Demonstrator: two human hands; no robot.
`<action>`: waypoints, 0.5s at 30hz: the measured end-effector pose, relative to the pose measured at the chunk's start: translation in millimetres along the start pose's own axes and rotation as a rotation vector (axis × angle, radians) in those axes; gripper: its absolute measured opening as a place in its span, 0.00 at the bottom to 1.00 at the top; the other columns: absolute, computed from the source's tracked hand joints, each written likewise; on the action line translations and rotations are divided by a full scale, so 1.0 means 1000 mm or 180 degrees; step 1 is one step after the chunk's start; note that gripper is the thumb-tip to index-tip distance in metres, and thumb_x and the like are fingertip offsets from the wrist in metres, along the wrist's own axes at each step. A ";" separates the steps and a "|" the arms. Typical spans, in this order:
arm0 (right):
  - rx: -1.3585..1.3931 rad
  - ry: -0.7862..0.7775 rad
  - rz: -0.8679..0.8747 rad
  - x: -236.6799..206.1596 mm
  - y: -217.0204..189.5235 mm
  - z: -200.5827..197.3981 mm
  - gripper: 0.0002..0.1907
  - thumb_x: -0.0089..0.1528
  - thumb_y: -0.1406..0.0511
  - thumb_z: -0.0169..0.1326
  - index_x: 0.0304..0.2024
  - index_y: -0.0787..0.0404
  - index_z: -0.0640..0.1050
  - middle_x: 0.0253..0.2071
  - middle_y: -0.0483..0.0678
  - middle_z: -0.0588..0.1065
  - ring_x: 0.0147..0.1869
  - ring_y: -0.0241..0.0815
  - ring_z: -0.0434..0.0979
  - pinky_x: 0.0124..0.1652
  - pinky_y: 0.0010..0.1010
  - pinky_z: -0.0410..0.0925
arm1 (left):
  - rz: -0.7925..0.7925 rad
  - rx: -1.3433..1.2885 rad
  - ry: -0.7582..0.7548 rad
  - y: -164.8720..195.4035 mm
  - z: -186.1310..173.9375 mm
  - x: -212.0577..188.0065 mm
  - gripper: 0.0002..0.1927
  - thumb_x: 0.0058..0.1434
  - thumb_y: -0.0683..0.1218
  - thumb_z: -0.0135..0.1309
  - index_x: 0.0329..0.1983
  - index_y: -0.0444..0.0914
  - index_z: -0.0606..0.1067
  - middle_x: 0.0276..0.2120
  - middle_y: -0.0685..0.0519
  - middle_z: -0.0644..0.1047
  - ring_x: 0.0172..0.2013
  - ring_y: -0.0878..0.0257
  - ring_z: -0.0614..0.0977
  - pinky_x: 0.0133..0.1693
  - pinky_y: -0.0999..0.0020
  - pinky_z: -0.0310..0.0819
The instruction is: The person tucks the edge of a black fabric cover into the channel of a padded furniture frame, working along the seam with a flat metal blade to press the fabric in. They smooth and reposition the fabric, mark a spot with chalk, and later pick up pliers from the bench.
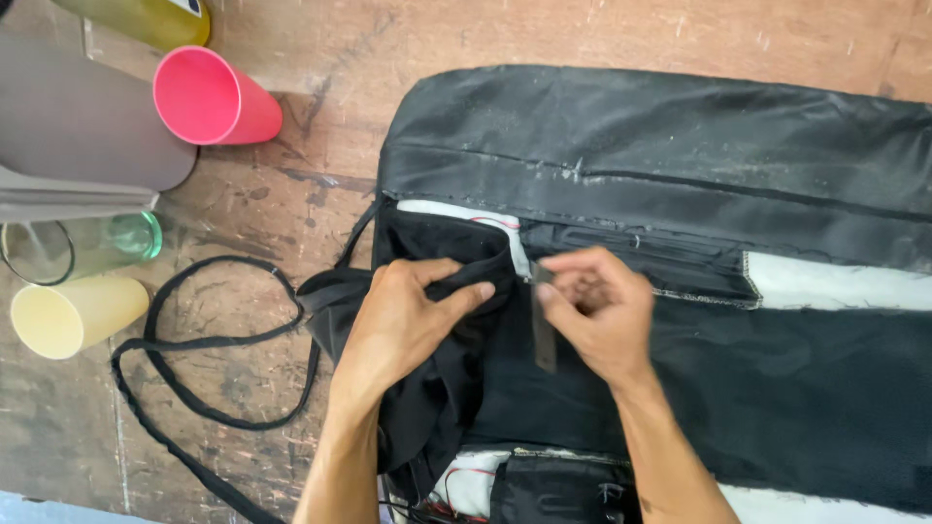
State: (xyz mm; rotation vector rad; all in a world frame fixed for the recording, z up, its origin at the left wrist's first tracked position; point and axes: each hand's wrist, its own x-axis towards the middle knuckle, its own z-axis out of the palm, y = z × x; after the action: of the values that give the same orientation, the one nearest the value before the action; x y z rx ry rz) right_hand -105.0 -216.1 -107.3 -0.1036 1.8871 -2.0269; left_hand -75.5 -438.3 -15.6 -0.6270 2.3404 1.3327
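**A:** What are the hands doing?

**B:** The left hand [408,315] is pinching a fold of the black fabric [437,388], thumb and fingers pressed together on the cloth just beside the opening of the big black bag [680,155]. The right hand [602,311] is gripping a thin dark strip [545,335], maybe a flat tool or a strap end; its fingers are closed around the top of it, and the lower end is hanging over the fabric. Motion blur is hiding exactly what it is.

**A:** And where is the bag lying?

**B:** It is lying flat, covering the right half of the wooden table [320,184] and running off the right edge of the view. White lining is showing at its seams, and a bit of red thread is showing near the bottom edge.

**A:** How many cups are you counting?

**B:** Three: one pink tumbler [209,97] lying on its side near the top left, one pale yellow tumbler [73,315] at the left edge, and one clear greenish glass [78,247] lying between them. One olive-yellow container [146,17] is peeking in at the top edge, and one large grey cylinder [83,121] is resting at the left.

**A:** Anything else?

**B:** One black strap [209,340] is looping across the table from the fabric toward the bottom left corner.

**A:** The surface itself?

**B:** Worn, stained brown wood, scratched and patchy. The room beyond is not showing.
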 end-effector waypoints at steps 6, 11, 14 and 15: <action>-0.0333 -0.0032 -0.0098 0.008 0.010 0.018 0.10 0.60 0.76 0.61 0.44 0.68 0.79 0.30 0.40 0.77 0.31 0.23 0.72 0.32 0.16 0.67 | 0.0354 -0.0404 0.0034 0.005 -0.003 -0.001 0.10 0.55 0.44 0.63 0.38 0.34 0.83 0.29 0.46 0.83 0.27 0.61 0.82 0.33 0.67 0.73; -0.0619 0.0011 -0.0126 0.007 0.009 0.018 0.10 0.60 0.76 0.63 0.44 0.68 0.80 0.30 0.42 0.77 0.30 0.24 0.72 0.32 0.16 0.67 | 0.0257 -0.0493 -0.0048 -0.001 -0.001 0.001 0.09 0.56 0.43 0.63 0.39 0.36 0.84 0.29 0.48 0.82 0.30 0.61 0.83 0.34 0.67 0.73; -0.0551 0.0077 -0.0073 0.009 0.007 0.022 0.10 0.60 0.76 0.62 0.45 0.67 0.80 0.31 0.43 0.79 0.31 0.24 0.75 0.32 0.17 0.69 | 0.0235 -0.0473 -0.0098 -0.005 -0.003 -0.001 0.09 0.56 0.42 0.62 0.39 0.36 0.84 0.28 0.48 0.82 0.30 0.61 0.83 0.35 0.68 0.73; -0.0344 0.0126 0.0022 0.009 0.007 0.023 0.11 0.61 0.75 0.61 0.46 0.67 0.79 0.32 0.43 0.79 0.32 0.24 0.75 0.32 0.17 0.69 | 0.0247 -0.0508 -0.0104 -0.006 -0.004 -0.002 0.09 0.55 0.42 0.62 0.40 0.36 0.84 0.29 0.49 0.82 0.31 0.61 0.83 0.35 0.69 0.73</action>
State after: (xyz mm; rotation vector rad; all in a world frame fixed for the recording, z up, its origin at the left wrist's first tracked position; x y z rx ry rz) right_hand -105.1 -241.4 -113.7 -0.0855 2.0183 -1.9358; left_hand -71.0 -444.4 -17.0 -0.5609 2.2692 1.5642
